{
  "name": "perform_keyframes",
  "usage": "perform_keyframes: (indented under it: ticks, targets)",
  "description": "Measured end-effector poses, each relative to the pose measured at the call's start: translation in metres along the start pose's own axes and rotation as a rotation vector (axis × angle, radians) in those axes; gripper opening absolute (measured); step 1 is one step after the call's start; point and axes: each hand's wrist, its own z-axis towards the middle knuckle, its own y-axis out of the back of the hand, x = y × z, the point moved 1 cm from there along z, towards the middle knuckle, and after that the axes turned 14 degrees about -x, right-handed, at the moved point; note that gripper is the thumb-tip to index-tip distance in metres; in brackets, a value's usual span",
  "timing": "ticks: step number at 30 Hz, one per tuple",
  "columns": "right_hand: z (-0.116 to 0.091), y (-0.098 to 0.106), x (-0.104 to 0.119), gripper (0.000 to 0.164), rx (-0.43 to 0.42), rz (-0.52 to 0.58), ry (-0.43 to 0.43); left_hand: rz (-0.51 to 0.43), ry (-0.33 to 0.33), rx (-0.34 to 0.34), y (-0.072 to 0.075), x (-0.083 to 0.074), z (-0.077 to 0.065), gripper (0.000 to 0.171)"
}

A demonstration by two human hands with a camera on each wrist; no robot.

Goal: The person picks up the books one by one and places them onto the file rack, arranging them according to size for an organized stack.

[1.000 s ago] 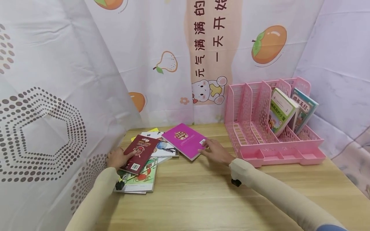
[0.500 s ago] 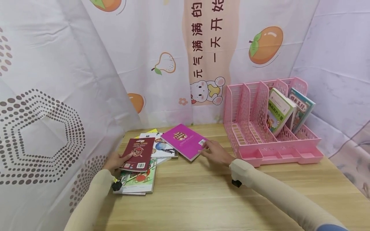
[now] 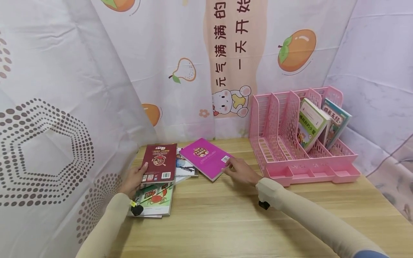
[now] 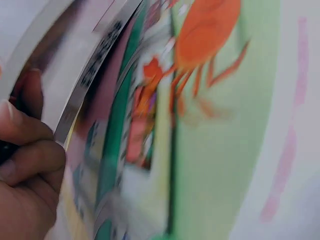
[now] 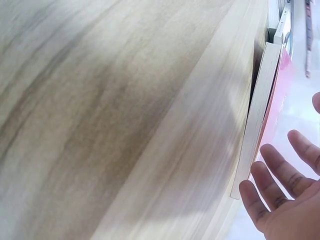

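Observation:
My left hand (image 3: pixel 131 180) holds a maroon book (image 3: pixel 160 163) by its left edge, thumb on the cover and fingers under it. The left wrist view has the curled fingers (image 4: pixel 32 165) at the book's edge, beside a blurred picture book with a red crab (image 4: pixel 207 35). That crab book (image 3: pixel 158 197) lies lowest in the left pile, partly covered by the maroon one. My right hand (image 3: pixel 241 172) is at the right corner of a magenta book (image 3: pixel 204 157). In the right wrist view its fingers (image 5: pixel 272 187) are spread loosely beside the book's page edge (image 5: pixel 255 125).
A pink file rack (image 3: pixel 309 166) stands at the right rear, with a green-covered book (image 3: pixel 309 125) and a blue-edged book (image 3: pixel 337 120) leaning in its right slots. A white illustrated book (image 3: pixel 184 167) lies partly under the maroon and magenta books. Curtains hang behind and at both sides.
The maroon book has turned from slanted to nearly straight and shifted slightly away, covering more of the white book. My left hand moved with it. The right hand stays at the magenta book.

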Motion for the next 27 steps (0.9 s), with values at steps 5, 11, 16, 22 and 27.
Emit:
perform_keyframes:
  ticks: [5, 11, 16, 22, 27]
  targets:
    - [0.001, 0.002, 0.002, 0.029, -0.003, -0.006, -0.020, -0.051, -0.091, -0.021, -0.026, -0.012, -0.008, 0.075]
    - [0.002, 0.002, 0.005, 0.031, -0.012, 0.013, 0.001, -0.103, -0.169, -0.031, -0.066, -0.027, -0.031, 0.055]
    - [0.003, -0.001, 0.007, 0.027, -0.019, 0.011, 0.024, -0.097, -0.260, -0.026, -0.095, -0.036, -0.051, 0.043]
    - [0.004, -0.001, 0.011, 0.029, -0.033, -0.032, 0.090, -0.086, -0.399, -0.016, -0.123, -0.043, -0.063, 0.036]
    - [0.004, -0.002, 0.019, 0.031, -0.010, -0.145, 0.191, -0.090, -0.469, -0.016, -0.150, -0.052, -0.077, 0.032]
